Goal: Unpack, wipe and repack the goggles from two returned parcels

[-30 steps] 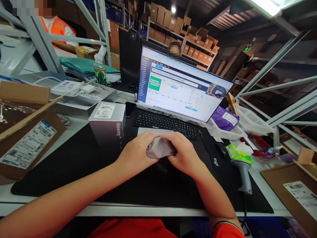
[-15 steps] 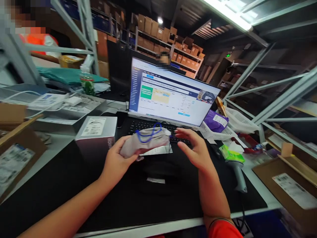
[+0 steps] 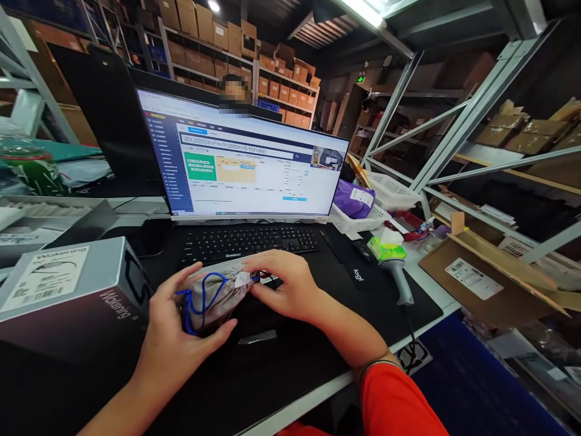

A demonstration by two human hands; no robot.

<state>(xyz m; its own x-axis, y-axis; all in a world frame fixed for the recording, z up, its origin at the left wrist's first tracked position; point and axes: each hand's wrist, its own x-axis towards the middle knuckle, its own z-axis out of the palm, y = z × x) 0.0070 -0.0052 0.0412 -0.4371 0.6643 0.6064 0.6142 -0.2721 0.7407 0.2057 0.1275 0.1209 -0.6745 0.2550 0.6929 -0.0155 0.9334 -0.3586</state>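
A grey cloth drawstring pouch (image 3: 215, 297) with blue cords is between my hands, above the black desk mat. Its left end rests in the curve of my left hand (image 3: 181, 321), with the fingers behind it and the thumb along the near side. My right hand (image 3: 284, 284) pinches the gathered mouth at the other end, thumb below and fingers on top. What the pouch contains is hidden. Left of my left hand stands a grey and dark box (image 3: 120, 306) with a white label on top. A small clear strip (image 3: 258, 337) lies on the mat.
Behind the pouch are a keyboard (image 3: 249, 241) and a lit monitor (image 3: 254, 163). To the right lie a mouse (image 3: 363, 251), a barcode scanner (image 3: 396, 275) and a white basket (image 3: 358, 221) with a purple package. An open carton (image 3: 472, 278) stands farther right; a person is behind the monitor.
My right hand has moved in from beside the pouch and taken hold of its gathered mouth. The pouch has turned and come nearer. The view has swung to the right.
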